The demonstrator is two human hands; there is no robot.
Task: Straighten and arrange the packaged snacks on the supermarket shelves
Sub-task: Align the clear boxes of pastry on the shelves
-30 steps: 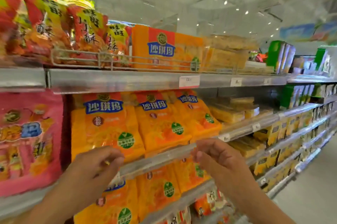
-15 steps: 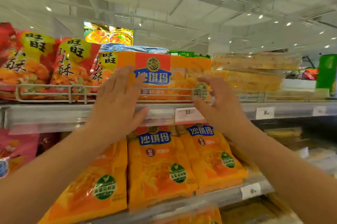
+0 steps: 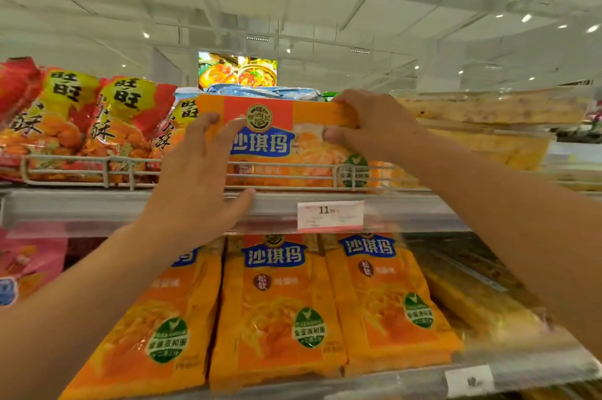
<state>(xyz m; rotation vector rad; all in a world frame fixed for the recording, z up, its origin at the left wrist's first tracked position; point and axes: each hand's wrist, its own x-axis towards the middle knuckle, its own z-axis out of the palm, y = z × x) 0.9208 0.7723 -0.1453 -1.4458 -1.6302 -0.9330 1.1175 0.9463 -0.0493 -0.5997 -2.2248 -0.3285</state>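
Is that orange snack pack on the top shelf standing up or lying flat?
Standing up. The orange snack pack faces forward behind the wire rail; the right hand pinches its top edge and the left hand rests against its front.

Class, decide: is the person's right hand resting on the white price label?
No, the right hand pinches the orange snack packet's top edge, above the white price label.

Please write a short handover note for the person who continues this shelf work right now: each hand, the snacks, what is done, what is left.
Left hand: open, fingers flat on the left side of the orange pack on the top shelf.
Right hand: pinches the pack's top right corner.
Pack: upright behind the wire rail, beside the red bags.
Done: lower orange packs stand in a row.
Left: square this pack, release.
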